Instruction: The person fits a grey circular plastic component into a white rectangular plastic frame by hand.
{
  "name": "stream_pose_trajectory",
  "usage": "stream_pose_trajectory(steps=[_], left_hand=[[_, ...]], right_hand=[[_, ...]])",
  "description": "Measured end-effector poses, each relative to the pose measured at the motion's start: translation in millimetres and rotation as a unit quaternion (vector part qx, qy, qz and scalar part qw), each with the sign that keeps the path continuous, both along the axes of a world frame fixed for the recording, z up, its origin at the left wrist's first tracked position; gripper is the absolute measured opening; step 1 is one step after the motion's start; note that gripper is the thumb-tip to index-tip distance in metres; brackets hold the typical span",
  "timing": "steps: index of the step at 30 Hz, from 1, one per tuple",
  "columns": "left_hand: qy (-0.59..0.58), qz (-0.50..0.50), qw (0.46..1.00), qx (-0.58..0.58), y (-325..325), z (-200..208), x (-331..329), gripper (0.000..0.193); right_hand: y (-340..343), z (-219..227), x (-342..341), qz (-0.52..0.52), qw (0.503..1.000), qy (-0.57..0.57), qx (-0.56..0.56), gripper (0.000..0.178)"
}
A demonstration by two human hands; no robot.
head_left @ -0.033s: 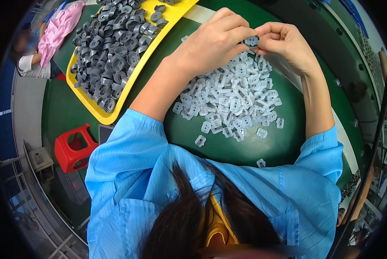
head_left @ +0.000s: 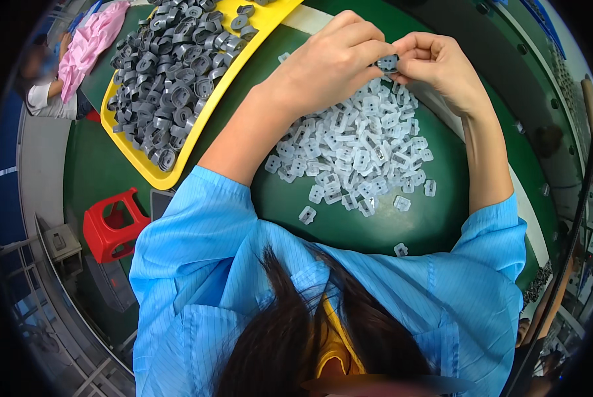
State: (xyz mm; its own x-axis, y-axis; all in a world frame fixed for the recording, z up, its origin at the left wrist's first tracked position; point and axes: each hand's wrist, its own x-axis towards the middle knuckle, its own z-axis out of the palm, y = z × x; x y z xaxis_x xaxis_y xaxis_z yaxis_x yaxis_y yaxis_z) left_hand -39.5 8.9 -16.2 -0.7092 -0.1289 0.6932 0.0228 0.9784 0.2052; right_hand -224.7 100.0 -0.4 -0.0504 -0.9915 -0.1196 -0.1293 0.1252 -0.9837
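Between both hands, over the far edge of a heap of clear parts, is a small dark grey plastic part point(head_left: 388, 63). My left hand point(head_left: 333, 63) pinches it from the left with closed fingers. The fingertips of my right hand point(head_left: 435, 63) are closed on its right side. Its inside is too small to make out. Below the hands, the small translucent plastic pieces point(head_left: 349, 152), with holes in them, lie loose on the green table point(head_left: 376, 231). A yellow tray point(head_left: 207, 119) full of grey plastic ring-shaped parts point(head_left: 177, 73) stands left of my left forearm.
A red plastic stool point(head_left: 114, 225) stands at the left, below the tray. At the far left a person sits beside a pink cloth point(head_left: 92, 46). A pale strip point(head_left: 442, 109) runs along the table past my right wrist. Dark small parts point(head_left: 540, 284) lie at the right edge.
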Motion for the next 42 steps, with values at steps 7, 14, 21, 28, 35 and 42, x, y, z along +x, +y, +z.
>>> stream_pose_trajectory(steps=[7, 14, 21, 28, 35, 42], left_hand=[[0.012, 0.023, 1.000, -0.007, 3.9, -2.2, 0.8, 0.036], [-0.018, -0.018, 0.998, 0.055, 2.2, -1.3, 3.6, 0.035], [-0.002, 0.038, 0.992, 0.123, 10.8, -0.3, -1.9, 0.026], [0.013, 0.137, 0.933, 0.332, -11.6, -13.9, 1.8, 0.023], [0.007, 0.073, 0.761, 0.644, -25.2, -11.9, 11.9, 0.030], [0.003, -0.027, 0.761, 0.648, -17.5, -10.5, 3.9, 0.039]], right_hand=[[-5.1, -8.3, 9.8, -0.037, 0.990, 0.099, -0.095, 0.018], [1.2, 1.4, -3.1, 0.048, 0.996, -0.075, 0.024, 0.025], [-8.4, -12.0, -14.5, -0.001, 0.997, -0.013, -0.071, 0.016], [-16.5, -21.3, -59.8, -0.184, 0.979, -0.081, -0.034, 0.015], [-17.6, -38.9, -87.7, -0.127, 0.992, -0.006, -0.012, 0.010], [-13.7, -52.6, -88.6, -0.260, 0.915, 0.292, -0.102, 0.022]])
